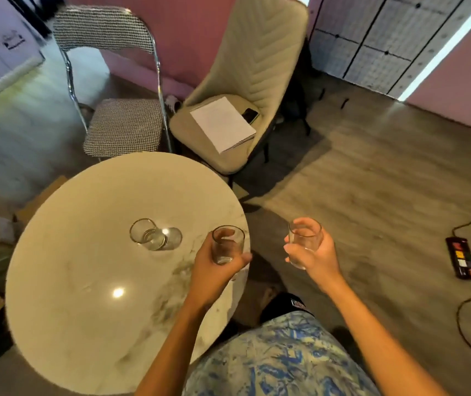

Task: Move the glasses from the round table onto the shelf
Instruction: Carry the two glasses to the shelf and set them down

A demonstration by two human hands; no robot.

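Blue-and-cream patterned cloth (280, 358) on the person's torso fills the bottom edge, and two bare forearms reach out from it. Three clear glasses are in sight. One tumbler (226, 244) sits in the left hand (214, 270), fingers wrapped round its lower half, held over the right rim of the round table (85, 281); whether its base clears the tabletop is hard to say. A second, rounder glass (304, 242) is gripped by the right hand (314, 252), thumb on the near side and fingers curled behind, out over the floor and off the table. The third glass (147, 234) stands alone on the tabletop, just left of the held tumbler, throwing a round shadow with a bright glint to its right.

Pale and glossy, the table's top has faint grey veining like marble and carries a light reflection near its front. Two chairs stand beyond it: a folding chair (120, 81) with chrome tubing and houndstooth fabric, and a padded cream chair (257, 67) stitched in chevrons, holding a sheet of white paper (222, 124) and a dark phone (250, 115). One power strip (461, 258) with coloured switches lies on the wood-look floor at right, its cable running out of frame. Cardboard boxes at the left edge are blurred and cut off. No shelf can be made out.
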